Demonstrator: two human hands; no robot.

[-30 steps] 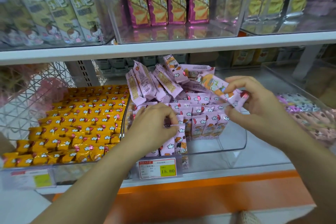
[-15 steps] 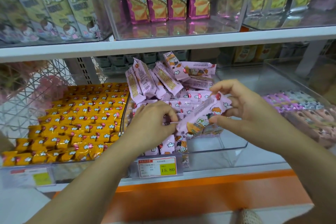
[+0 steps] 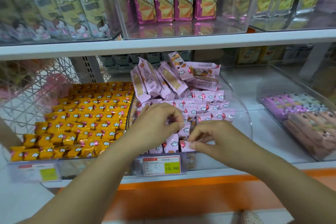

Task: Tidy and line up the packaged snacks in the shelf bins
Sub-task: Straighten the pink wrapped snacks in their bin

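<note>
A clear plastic bin (image 3: pixel 244 114) on the lower shelf holds pink snack packets. Rows of them (image 3: pixel 203 107) stand lined up in the middle, and a loose heap (image 3: pixel 163 78) lies tumbled at the back. My left hand (image 3: pixel 156 123) has its fingers curled on the front row of upright packets. My right hand (image 3: pixel 212 140) pinches the top of a pink packet (image 3: pixel 184 145) standing at the front of the bin, next to other upright ones (image 3: pixel 171 144).
Left of it, a bin (image 3: pixel 11 160) is packed with orange packets (image 3: pixel 81 118) in rows. A bin at the right (image 3: pixel 263 100) holds purple and brown packs. Price tags (image 3: pixel 161 165) hang on the shelf edge. An upper shelf (image 3: pixel 163 45) carries tall boxed snacks.
My right hand brought the pink packet down from above the rows to the front of the bin, where it now stands upright. My left hand stayed on the front row.
</note>
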